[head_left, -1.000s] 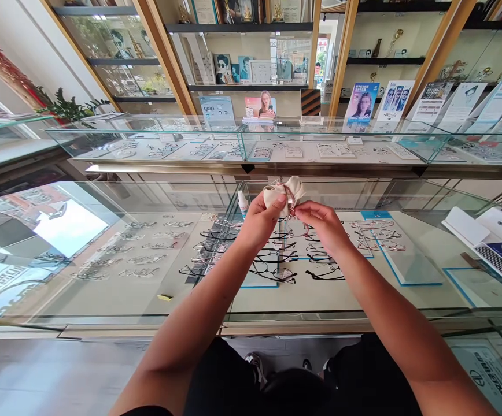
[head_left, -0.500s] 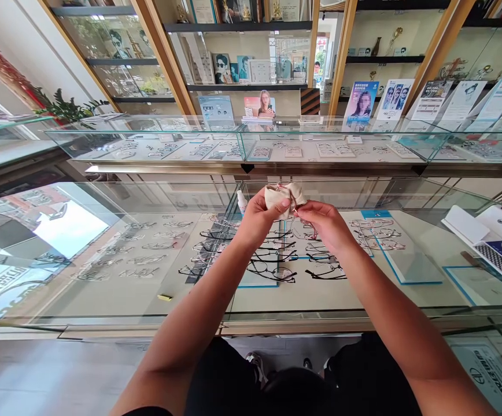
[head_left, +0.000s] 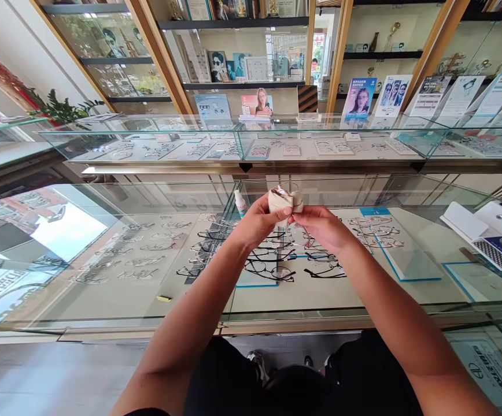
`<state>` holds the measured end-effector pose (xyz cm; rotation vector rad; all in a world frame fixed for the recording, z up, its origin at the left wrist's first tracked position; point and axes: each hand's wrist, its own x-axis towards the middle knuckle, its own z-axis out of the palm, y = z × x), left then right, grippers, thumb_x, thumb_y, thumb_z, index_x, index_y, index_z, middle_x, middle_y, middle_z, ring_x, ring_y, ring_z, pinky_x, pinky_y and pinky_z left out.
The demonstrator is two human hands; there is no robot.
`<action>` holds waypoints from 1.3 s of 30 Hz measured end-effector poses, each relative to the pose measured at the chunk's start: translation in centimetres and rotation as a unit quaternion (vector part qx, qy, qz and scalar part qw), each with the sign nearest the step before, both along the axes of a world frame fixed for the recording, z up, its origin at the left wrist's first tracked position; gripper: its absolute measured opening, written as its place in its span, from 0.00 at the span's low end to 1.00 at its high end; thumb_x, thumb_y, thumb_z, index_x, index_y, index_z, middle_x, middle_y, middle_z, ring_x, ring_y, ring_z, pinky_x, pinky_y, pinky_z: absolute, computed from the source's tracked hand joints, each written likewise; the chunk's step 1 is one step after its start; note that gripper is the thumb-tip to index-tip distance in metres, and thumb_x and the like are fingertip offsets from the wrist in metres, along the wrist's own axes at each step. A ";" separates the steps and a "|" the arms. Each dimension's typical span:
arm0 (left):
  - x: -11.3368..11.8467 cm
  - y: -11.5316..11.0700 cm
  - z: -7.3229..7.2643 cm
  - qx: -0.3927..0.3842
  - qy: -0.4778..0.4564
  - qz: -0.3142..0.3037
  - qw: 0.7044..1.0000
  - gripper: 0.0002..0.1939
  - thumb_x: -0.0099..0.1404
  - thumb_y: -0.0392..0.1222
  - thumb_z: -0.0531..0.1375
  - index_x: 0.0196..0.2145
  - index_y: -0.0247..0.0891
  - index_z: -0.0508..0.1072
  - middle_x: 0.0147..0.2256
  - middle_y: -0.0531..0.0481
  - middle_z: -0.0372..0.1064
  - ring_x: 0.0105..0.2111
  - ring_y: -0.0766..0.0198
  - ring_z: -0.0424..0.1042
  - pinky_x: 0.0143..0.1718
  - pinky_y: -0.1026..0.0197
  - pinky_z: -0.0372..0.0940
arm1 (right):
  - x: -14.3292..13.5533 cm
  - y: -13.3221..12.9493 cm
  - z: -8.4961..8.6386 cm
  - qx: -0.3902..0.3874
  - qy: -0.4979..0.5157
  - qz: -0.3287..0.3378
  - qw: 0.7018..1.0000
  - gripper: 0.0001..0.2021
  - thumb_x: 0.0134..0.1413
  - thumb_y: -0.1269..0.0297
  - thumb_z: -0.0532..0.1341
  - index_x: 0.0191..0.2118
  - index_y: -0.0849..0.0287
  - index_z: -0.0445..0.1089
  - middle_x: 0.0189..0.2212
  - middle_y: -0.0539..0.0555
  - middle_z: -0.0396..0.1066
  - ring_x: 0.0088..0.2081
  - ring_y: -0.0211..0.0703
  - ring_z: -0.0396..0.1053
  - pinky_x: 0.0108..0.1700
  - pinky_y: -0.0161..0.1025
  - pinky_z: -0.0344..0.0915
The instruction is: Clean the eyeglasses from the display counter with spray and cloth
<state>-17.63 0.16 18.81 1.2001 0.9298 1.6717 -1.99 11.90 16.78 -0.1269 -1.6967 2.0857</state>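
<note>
A cream cleaning cloth (head_left: pixel 280 203) is bunched up in my left hand (head_left: pixel 255 222), whose thumb presses on its front. The cloth is folded around part of a pair of eyeglasses (head_left: pixel 307 237) with a thin reddish frame. My right hand (head_left: pixel 325 228) is closed beside it, pinching the glasses near the cloth's lower right edge; a slim temple hangs below those fingers. Most of the lenses are hidden by cloth and fingers. Behind my left hand stands a small white spray bottle (head_left: pixel 239 202). Both hands are above the glass counter.
Rows of eyeglasses (head_left: pixel 270 254) lie in the glass display counter (head_left: pixel 312 300) below. A small yellow object (head_left: pixel 163 299) is at the front left. At the right sits an open white case (head_left: pixel 489 231). Across from me runs another display case (head_left: pixel 242 138) with standing leaflets.
The cloth has been turned and shifted in my left hand, so its folds look different. My right hand has moved slightly down and left with the glasses. The view has shifted a little.
</note>
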 end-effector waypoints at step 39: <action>0.2 1.4 -3.0 -0.065 -0.006 0.063 0.996 0.33 0.60 0.74 0.75 0.35 0.38 0.80 0.29 0.50 0.74 0.29 0.64 0.71 0.33 0.59 0.66 | 0.1 1.7 0.2 -0.118 0.061 -0.109 0.985 0.17 0.45 0.46 0.81 0.36 0.48 0.82 0.41 0.51 0.81 0.43 0.49 0.74 0.42 0.45 0.68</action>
